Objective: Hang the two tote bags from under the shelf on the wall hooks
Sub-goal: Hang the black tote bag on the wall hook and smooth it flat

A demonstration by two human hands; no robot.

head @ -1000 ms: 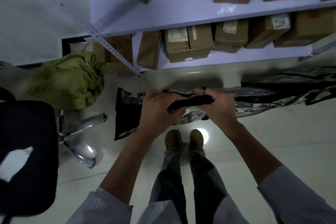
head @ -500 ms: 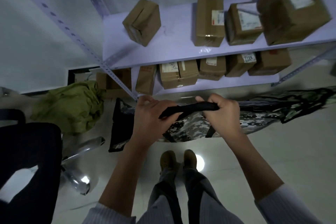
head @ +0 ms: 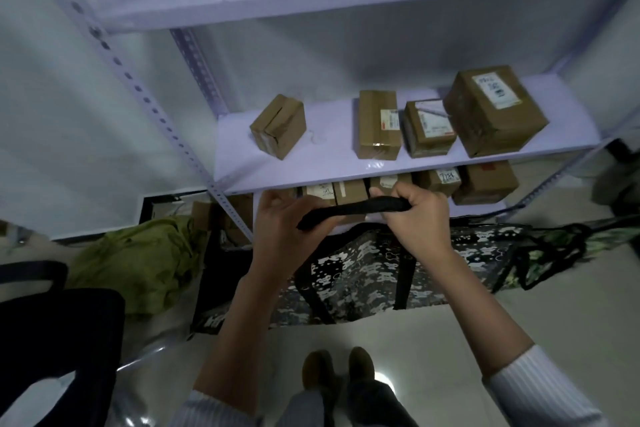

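A large camouflage-print tote bag (head: 381, 274) with black straps hangs in front of me, lifted off the floor. Its black handle (head: 353, 210) runs between my two hands. My left hand (head: 287, 232) grips the handle's left end and my right hand (head: 415, 222) grips its right end, fingers curled round it. A second, greener camouflage bag (head: 568, 246) with black straps lies on the floor at the right, partly behind the first. No wall hooks show in the view.
A metal shelf unit (head: 311, 166) with several cardboard boxes (head: 495, 111) stands right ahead. An olive green bundle (head: 145, 263) lies on the floor at the left. A black chair (head: 52, 340) with chrome legs fills the lower left. My shoes (head: 339, 371) stand on pale floor tiles.
Both hands have raised the bag's handle from near the floor up to the lowest shelf's height. The view has tilted up, showing higher shelves.
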